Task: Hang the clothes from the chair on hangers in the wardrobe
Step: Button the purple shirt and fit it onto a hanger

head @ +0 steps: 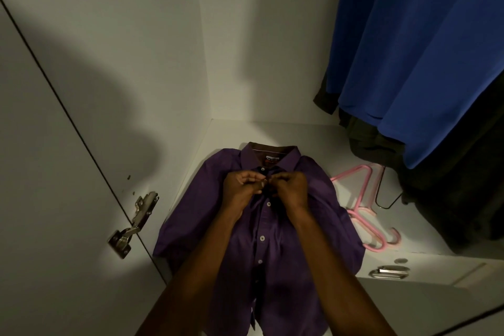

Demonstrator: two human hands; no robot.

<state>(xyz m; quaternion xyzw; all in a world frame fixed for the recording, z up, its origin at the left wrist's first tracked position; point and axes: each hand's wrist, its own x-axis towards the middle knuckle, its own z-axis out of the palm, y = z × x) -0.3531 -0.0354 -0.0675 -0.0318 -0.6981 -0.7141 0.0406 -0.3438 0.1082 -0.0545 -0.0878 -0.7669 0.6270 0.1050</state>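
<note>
Purple shirt (289, 226) lies face up on the white floor of the wardrobe (286, 131), collar toward the back wall, its lower part running out of view at the bottom edge. A small label sits inside the collar (270, 159), white above and red below; its writing is too small to read.

At far left stands the open wardrobe door (41, 172), with a metal hinge (133, 224) fixed where it meets the side wall. Just right of the hinge is the shirt's left sleeve. The left hand (242, 188) and the right hand (291, 188) meet over the button placket just below the collar, fingers of both curled and pinching the fabric edges at a button. Three pale buttons show lower down the placket.

Right of the shirt, two pink hangers (365, 215) lie on the wardrobe floor, partly tucked under the shirt's edge, with a thin dark wire hanger (381, 194) just beside them. Above these hang a blue garment (409, 49) and dark clothes (450, 204) behind and beneath it, covering the right corner. A metal handle (388, 271) sits on the front panel below.
</note>
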